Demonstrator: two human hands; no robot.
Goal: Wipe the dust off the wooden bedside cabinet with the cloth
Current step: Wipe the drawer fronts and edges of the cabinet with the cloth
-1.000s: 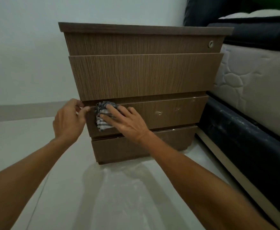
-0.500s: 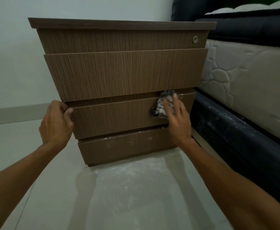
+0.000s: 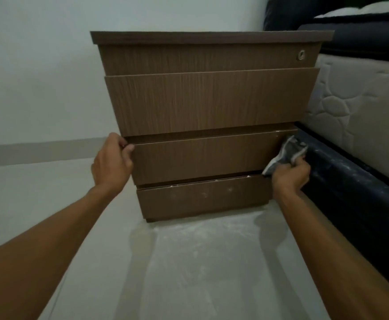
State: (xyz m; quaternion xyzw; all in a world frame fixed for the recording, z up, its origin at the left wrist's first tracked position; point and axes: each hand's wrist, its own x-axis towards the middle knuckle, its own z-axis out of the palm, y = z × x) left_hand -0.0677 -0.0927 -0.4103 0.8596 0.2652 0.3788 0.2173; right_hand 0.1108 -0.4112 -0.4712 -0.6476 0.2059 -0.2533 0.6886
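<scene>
Bracing the brown wood-grain bedside cabinet (image 3: pixel 209 100), the left hand (image 3: pixel 111 163) curls its fingers over the upper left corner of the third drawer front (image 3: pixel 200 157), closed on that edge. The right hand (image 3: pixel 290 175) is clenched around the crumpled grey-and-white striped cloth (image 3: pixel 285 154), pressing it against the far right end of the same drawer front, just beside the dark padded bed base (image 3: pixel 350 179). The cabinet stands directly ahead of both hands on the pale floor (image 3: pixel 50 204), its drawer fronts running long from left to right, so any next pass would have to travel along that horizontal axis; the right hand, holding the cloth, is the one placed to make it. The lowest drawer front (image 3: pixel 202 198), directly under the cloth hand, carries pale specks and a line of white grit along its top edge, so it probably wants wiping next. The cabinet's top surface is seen edge-on and its dust cannot be judged. The right side panel is hidden against the quilted cream mattress (image 3: pixel 355 107), and how much cloth lies flat on the wood is hard to make out.
</scene>
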